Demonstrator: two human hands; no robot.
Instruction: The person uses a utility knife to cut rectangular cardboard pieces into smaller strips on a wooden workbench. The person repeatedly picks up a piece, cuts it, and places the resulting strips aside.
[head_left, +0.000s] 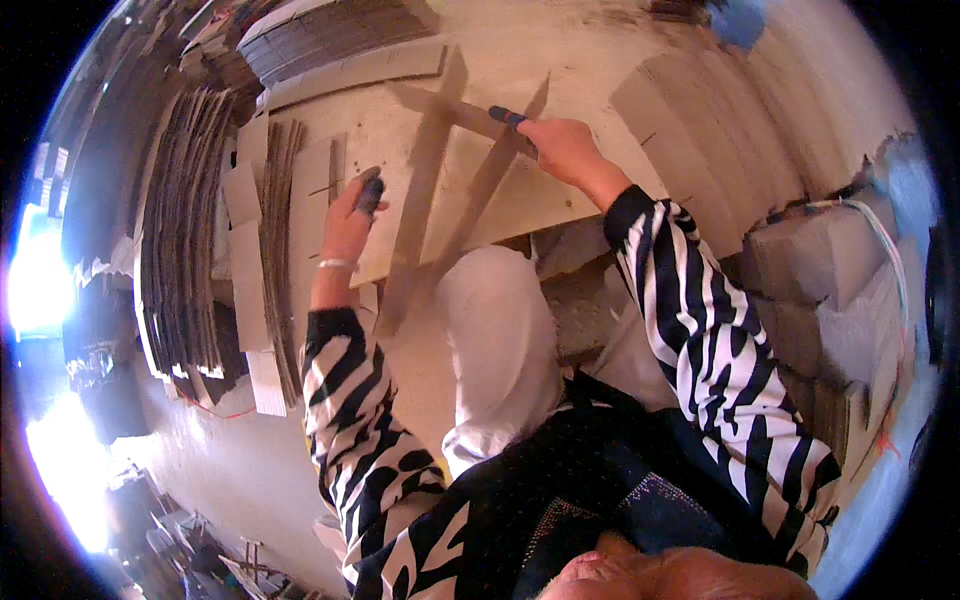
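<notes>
My right hand (pixel 565 150) pinches one end of a brown cardboard strip (pixel 468 116) above the tabletop, a dark cover on its finger. That strip crosses two longer cardboard strips (pixel 415 215) that slant down toward my knee; blur hides whether they are slotted together. My left hand (pixel 345 225), with dark covers on its thumb and finger, is held apart from the crossed strips, its fingertips close together. Nothing shows between them. Beside it lie pale slotted cardboard pieces (pixel 312 195) at the table's left.
The pale wooden tabletop (pixel 570 205) lies before my knees. Tall stacks of cardboard sheets (pixel 185 220) stand at the left. A further stack (pixel 330 40) is at the far side, and flat cardboard (pixel 700 130) lies to the right. Cables (pixel 880 235) hang at the right edge.
</notes>
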